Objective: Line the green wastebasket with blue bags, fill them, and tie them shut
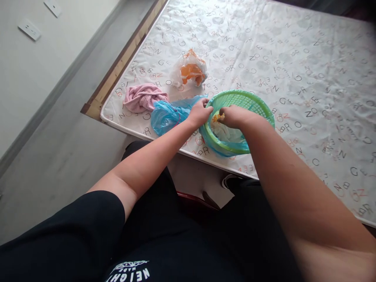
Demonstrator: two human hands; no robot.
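Note:
A round green plastic basket (258, 98) stands on the letter-printed mattress, lined with a thin blue plastic bag (216, 147) folded over its rim. My left hand (201, 112) is closed on the basket's left rim, thumb on top and the liner under its fingers. My right hand (233, 117) reaches inside with curled fingers, at a crumpled wrapper with orange print (216, 118). Whitish crumpled plastic (227, 133) lies in the bottom of the basket, below my right hand. Left of the basket, partly behind my left forearm, is a blue plastic bag (164, 115).
A crumpled clear and orange plastic bag (192, 71) lies behind the blue bag. A pink cloth (143, 97) is bunched near the mattress corner. The mattress (293, 58) sits on a wooden frame (126, 55), with floor and a wall to the left.

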